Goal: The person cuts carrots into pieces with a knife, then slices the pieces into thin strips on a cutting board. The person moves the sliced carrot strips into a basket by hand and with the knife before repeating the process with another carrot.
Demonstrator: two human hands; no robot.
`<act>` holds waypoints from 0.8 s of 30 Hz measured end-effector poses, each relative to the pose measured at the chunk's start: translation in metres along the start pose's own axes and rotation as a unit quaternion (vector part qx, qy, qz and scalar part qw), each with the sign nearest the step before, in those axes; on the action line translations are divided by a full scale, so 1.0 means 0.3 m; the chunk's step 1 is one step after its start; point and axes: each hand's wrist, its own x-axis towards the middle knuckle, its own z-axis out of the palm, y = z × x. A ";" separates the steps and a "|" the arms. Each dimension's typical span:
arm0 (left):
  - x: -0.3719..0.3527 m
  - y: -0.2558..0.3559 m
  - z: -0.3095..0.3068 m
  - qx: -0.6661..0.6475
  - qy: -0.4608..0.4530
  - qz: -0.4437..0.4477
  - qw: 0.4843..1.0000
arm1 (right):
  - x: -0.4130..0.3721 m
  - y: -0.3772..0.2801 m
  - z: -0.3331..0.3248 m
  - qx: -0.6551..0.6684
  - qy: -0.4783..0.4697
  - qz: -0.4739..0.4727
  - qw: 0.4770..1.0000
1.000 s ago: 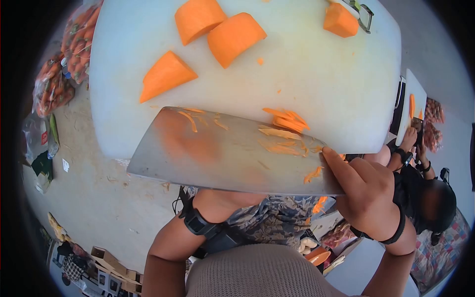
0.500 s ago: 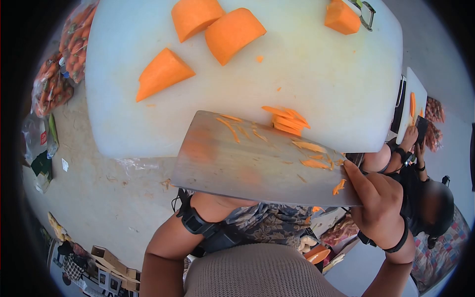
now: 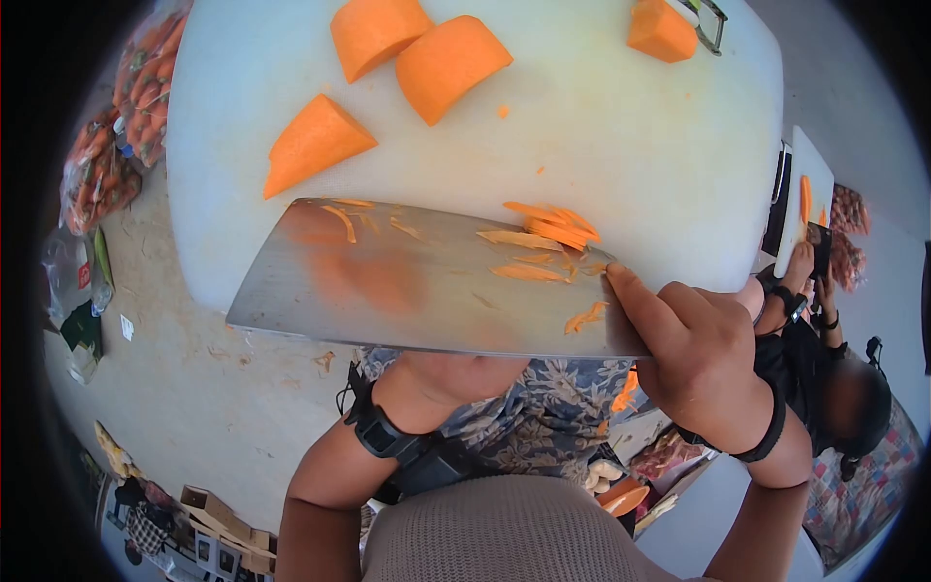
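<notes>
In my right hand (image 3: pixel 703 359) is the handle end of a wide cleaver (image 3: pixel 436 276), its index finger laid along the blade. Thin orange shreds stick to the metal. The blade lies tilted over the near edge of a white cutting board (image 3: pixel 630 175). My left hand (image 3: pixel 461 376) is below the blade, which hides its fingers. A small stack of orange vegetable slices (image 3: pixel 555 226) rests on the board just beyond the blade. Farther off lie a wedge-shaped orange chunk (image 3: pixel 318 145) and two thick orange chunks (image 3: pixel 453 70), touching each other.
A smaller orange piece (image 3: pixel 662 31) sits by a peeler (image 3: pixel 713 27) at the board's far right. Bags of carrots (image 3: pixel 102 179) stand on the left. At right, a co-worker (image 3: pixel 810 339) works at another white board (image 3: pixel 813 179). Cardboard boxes (image 3: pixel 218 519) are at lower left.
My right hand has moved the cleaver to the left, and the blade now reaches past the board's near left part. The left hand remains under it. The chunks have stayed in place.
</notes>
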 end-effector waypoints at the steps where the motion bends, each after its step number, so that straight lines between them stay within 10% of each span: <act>1: 0.001 0.001 -0.003 0.002 0.001 0.002 1.000 | 0.004 -0.003 -0.006 0.004 -0.002 -0.003 1.000; 4: -0.018 -0.011 -0.015 0.133 0.004 0.079 0.988 | -0.009 -0.003 -0.024 -0.023 -0.001 -0.015 1.000; 10: -0.101 -0.014 -0.029 -0.239 -0.131 -0.228 0.935 | -0.107 0.010 -0.071 -0.021 0.010 -0.002 1.000; 17: -0.117 -0.028 0.037 -0.351 -0.101 -0.312 0.877 | -0.149 0.008 -0.081 -0.009 -0.022 0.050 0.998; 24: -0.115 -0.050 0.009 -0.258 -0.159 -0.152 0.941 | -0.089 0.011 -0.054 -0.015 -0.004 0.018 1.000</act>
